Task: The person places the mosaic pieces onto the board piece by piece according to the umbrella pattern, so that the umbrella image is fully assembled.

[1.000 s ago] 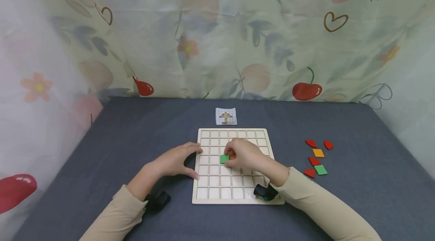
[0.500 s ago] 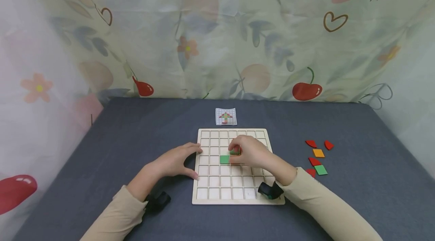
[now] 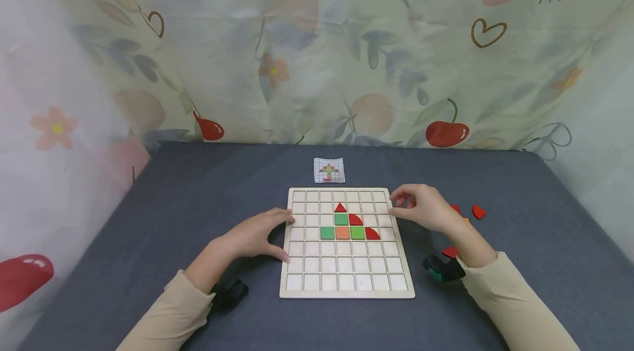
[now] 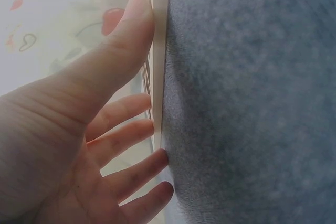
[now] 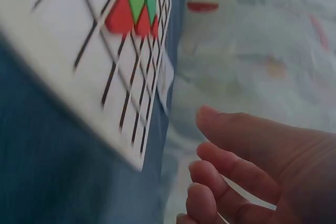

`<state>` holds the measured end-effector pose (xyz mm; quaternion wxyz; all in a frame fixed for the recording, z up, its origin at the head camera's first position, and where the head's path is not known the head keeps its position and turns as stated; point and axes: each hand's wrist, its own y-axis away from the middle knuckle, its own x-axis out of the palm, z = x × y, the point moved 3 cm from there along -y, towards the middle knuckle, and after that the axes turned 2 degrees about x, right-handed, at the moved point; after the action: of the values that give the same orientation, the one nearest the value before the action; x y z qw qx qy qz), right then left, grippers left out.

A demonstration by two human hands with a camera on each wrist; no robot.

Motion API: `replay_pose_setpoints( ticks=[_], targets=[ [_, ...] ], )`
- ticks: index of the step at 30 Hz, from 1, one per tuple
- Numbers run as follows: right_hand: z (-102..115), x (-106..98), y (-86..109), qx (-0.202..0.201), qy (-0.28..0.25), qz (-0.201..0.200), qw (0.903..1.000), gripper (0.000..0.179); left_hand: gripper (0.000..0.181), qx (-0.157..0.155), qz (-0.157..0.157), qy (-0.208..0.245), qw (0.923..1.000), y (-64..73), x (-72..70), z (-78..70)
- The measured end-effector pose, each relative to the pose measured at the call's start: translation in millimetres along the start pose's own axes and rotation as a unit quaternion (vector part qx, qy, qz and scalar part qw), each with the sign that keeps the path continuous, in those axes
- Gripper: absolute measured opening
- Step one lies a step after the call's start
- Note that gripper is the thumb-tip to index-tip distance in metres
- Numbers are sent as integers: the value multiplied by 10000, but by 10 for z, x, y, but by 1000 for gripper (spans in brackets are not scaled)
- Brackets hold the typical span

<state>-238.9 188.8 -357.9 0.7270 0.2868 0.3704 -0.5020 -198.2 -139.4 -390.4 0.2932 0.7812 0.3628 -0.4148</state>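
Observation:
A wooden grid board (image 3: 322, 283) lies on the dark cloth. Along its left edge rests my left hand (image 3: 252, 234), thumb and fingertips touching the rim with fingers spread; the left wrist view shows the thumb against that edge. On the board are a red triangle (image 3: 340, 207), a green square (image 3: 341, 219), red quarter-circles (image 3: 355, 220), another green square (image 3: 327, 233), an orange square (image 3: 342, 233) and a light green square (image 3: 358, 232). Just past the board's right edge hovers my right hand (image 3: 426, 208), holding nothing, its fingers loosely bent.
A small pattern card (image 3: 329, 170) with an arrow-like figure lies behind the board. Right of the board are loose red pieces (image 3: 479, 212), partly covered by the right hand and forearm. A printed curtain (image 3: 307, 65) hangs behind the table (image 3: 223, 175).
My right hand has let go of the green square below the red triangle and moved right, off the board. The left hand has stayed at the board's left edge.

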Motion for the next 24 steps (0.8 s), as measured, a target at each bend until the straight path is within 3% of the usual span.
replay_pose_setpoints(
  ticks=[8,13,18,24],
  targets=[
    [-588,-328,135,665,187,-366,9969,37,77,-56,-12,40,10000,-9,7,3],
    [-898,-442,229,1131,174,-374,9927,45,77,-57,4,25,10000,-11,5,-1],
    [-1065,-447,271,1349,299,-222,9902,51,78,-73,2,-18,10000,-8,8,13],
    [-1151,-386,263,1420,390,-209,9889,45,78,-47,-29,66,10000,-1,-7,-1]
  ],
)
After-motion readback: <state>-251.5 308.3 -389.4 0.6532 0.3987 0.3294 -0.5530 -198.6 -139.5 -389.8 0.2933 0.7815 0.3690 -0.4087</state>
